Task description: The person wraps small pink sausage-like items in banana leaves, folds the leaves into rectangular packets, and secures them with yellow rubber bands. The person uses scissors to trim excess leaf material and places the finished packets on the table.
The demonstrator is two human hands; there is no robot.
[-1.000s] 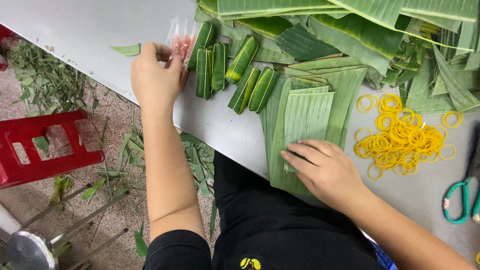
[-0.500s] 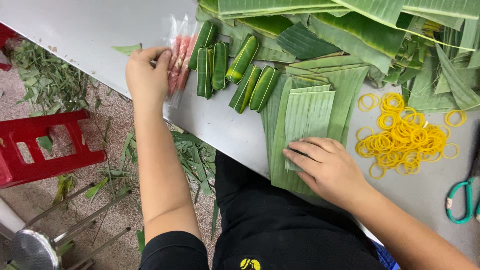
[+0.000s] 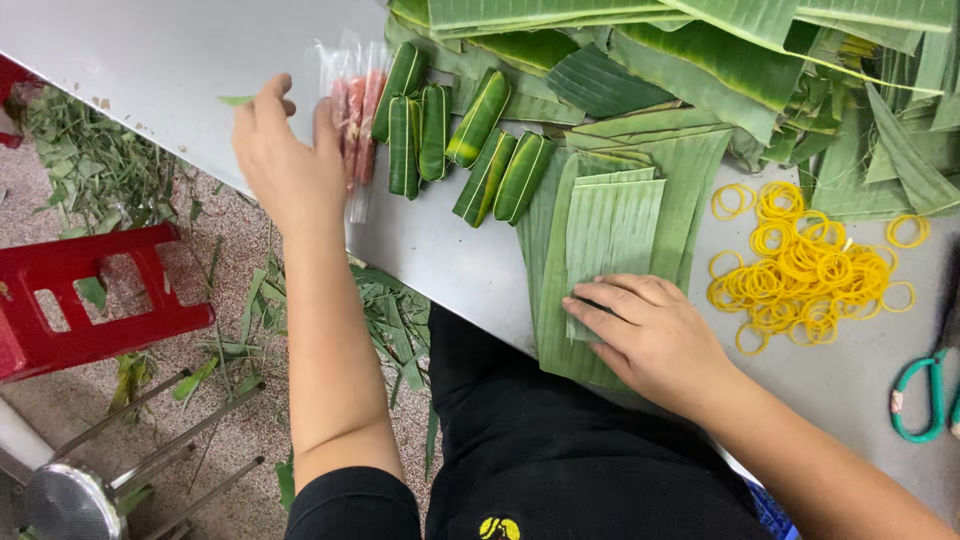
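Green banana leaf strips (image 3: 610,240) lay stacked flat on the grey table (image 3: 150,50), and the right hand (image 3: 650,335) pressed down on their near end with fingers spread and released, gripping nothing. At about ten o'clock from that hand, well apart, the left hand (image 3: 285,160) reached over the table edge to a clear plastic packet of pink sausages (image 3: 355,120); its thumb and fingertips touched the packet's side, though whether they had pinched it could not be told. Just beside the packet, at its three o'clock, sat a cluster of leaf-wrapped rolls (image 3: 450,140), each tied around the middle. A heap of yellow rubber bands (image 3: 810,265) lay at two o'clock from the right hand, with teal-handled scissors (image 3: 925,395) at the table's right edge. Below, a red plastic stool (image 3: 80,300) stood on the floor among leaf scraps (image 3: 90,165).
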